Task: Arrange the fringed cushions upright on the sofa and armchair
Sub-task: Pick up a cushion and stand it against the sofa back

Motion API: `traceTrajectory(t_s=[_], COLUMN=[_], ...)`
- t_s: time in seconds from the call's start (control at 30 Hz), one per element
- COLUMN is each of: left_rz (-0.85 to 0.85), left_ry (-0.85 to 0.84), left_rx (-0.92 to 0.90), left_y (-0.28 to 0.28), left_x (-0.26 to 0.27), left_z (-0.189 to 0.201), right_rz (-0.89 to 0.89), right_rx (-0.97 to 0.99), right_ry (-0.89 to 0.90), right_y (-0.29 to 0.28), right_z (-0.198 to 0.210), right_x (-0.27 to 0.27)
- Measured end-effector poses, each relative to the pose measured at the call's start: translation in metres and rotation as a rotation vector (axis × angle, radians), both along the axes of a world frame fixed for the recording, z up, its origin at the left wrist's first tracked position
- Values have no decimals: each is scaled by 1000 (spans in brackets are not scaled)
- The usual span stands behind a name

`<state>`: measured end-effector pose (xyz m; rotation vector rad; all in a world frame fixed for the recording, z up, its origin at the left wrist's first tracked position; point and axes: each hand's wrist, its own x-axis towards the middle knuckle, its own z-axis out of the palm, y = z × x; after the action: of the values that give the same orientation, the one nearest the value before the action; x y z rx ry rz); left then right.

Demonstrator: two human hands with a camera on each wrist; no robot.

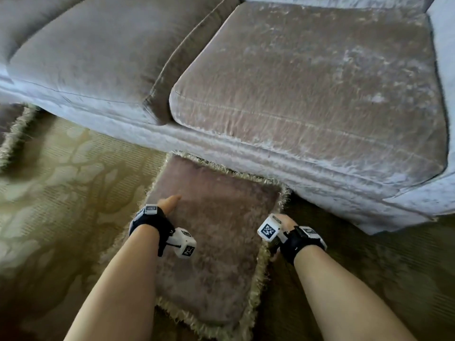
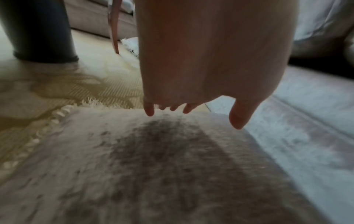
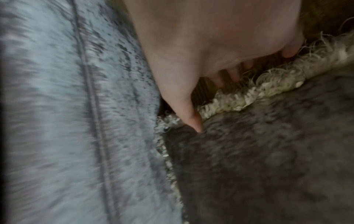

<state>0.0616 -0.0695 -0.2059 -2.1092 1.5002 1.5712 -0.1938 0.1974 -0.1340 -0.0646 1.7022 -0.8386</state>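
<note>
Velvet-like grey-brown fabric covered the cushion (image 1: 216, 232), which lay flat on the carpet (image 1: 61, 180), its far edge against the front of the sofa (image 1: 307, 77). A pale, curly fringe (image 3: 258, 86) ran around its four sides.

The left hand (image 1: 167, 204) hovered over the left part of the cushion with fingers spread and relaxed, holding nothing. The right hand (image 1: 283, 221) was at the right edge; its thumb (image 3: 193, 119) pressed on the top by the fringe while the other fingers reached down toward the carpet beside the edge. Whether they were already under the cushion, the blurred wrist view did not show.

The risk seemed to be a poor grip: if the fingers caught only the loose fringe, it could slip or pull out. The soft cushion might also sag and fold when lifted by one side.

The sofa seats were crushed velvet, shiny in patches, with piped seams. A second fringed cushion (image 1: 12, 134) showed at the left border.
</note>
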Motion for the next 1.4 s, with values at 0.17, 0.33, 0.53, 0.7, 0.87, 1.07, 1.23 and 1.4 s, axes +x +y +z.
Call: traceTrajectory(t_s=[0.17, 0.33, 0.53, 0.7, 0.87, 1.07, 1.23, 1.4], left_rz=[-60, 103, 115, -71, -168, -102, 60, 141], left_ry=[-286, -237, -164, -241, -267, -199, -68, -4], left_rx=[29, -109, -93, -136, -173, -176, -263, -329], left_y=[3, 19, 8, 13, 34, 59, 73, 91], left_x=[28, 39, 51, 45, 38, 15, -4, -19], left_z=[-7, 14, 4, 11, 25, 82, 155, 235], right_rz=[-166, -229, -233, -374, -406, -437, -445, -489], right_rx=[69, 116, 109, 123, 176, 208, 229, 210], right_ry=[-179, -277, -250, -232, -114, -99, -121, -94], right_y=[3, -1, 3, 8, 21, 45, 71, 81], right_z=[-25, -52, -59, -45, 0, 62, 130, 192], right_x=[14, 15, 13, 23, 11, -4, -6, -7])
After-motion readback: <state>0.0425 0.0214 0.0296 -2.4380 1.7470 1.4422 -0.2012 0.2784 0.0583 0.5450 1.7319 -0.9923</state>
